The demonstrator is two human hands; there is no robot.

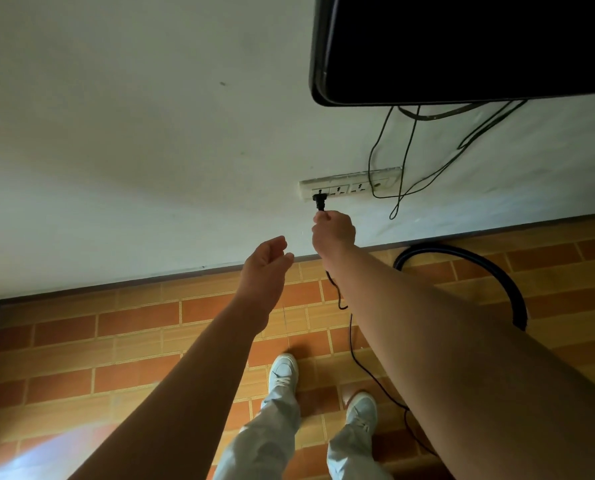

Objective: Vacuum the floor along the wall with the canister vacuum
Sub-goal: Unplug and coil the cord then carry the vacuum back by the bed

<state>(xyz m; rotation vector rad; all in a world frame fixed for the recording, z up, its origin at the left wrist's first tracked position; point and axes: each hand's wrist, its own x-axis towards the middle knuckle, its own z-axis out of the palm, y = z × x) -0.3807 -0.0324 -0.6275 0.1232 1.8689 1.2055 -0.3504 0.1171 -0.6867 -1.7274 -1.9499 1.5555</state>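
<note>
The vacuum's black plug (320,199) sits at the leftmost outlet of the white socket strip (353,186), low on the wall (150,150); whether its pins are fully home cannot be told. The right hand (334,233) grips the cord (351,341) just behind the plug, its fingers (318,220) curled tight round it. The plug looks small, hard and light. It is best held by its moulded body, since pushing or pulling on the thin, limp cord would strain the joint.

From the fist the cord drops in loose kinks to the floor (116,341) and trails toward the near right, past the person's pale shoes (282,370). It is slack enough to snag a foot.

The left hand (266,263) hovers to the left of the right one, holding nothing, its fingers loosely bent and a little apart.

On the tiles to the right, close to the skirting, lies an arc of the black ribbed hose (512,292). It is probably springy and bendable but prone to kink, so it is better guided by a rigid end. The canister itself is out of view and is likely the heavy part.

Above the strip, thin cables (406,154) hang from a dark wall-mounted screen (462,46) at the far right.
</note>
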